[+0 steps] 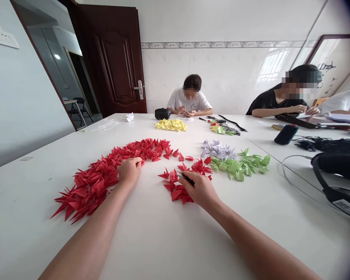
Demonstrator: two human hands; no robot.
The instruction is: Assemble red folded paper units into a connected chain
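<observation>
Folded red paper cranes (96, 182) lie in a long curved heap on the left of the white table. My left hand (130, 171) is at the inner edge of this heap, thumb and fingers pinched together, with a red paper crane showing at the fingertips. In my right hand (202, 190) is a small black-handled tool (187, 179) with a pale metal end; the fingers hide most of it, so its kind is unclear. Its tip is among a smaller group of red paper cranes (179, 192). A few single red ones lie between the two groups.
Beyond my right hand lie lilac cranes (217, 149) and green cranes (240, 165). Yellow cranes (171, 125) are farther back, near a black case (162, 113). Headphones (338, 186) with a cable and a dark phone-sized object (286, 134) lie right. Several people sit around the table.
</observation>
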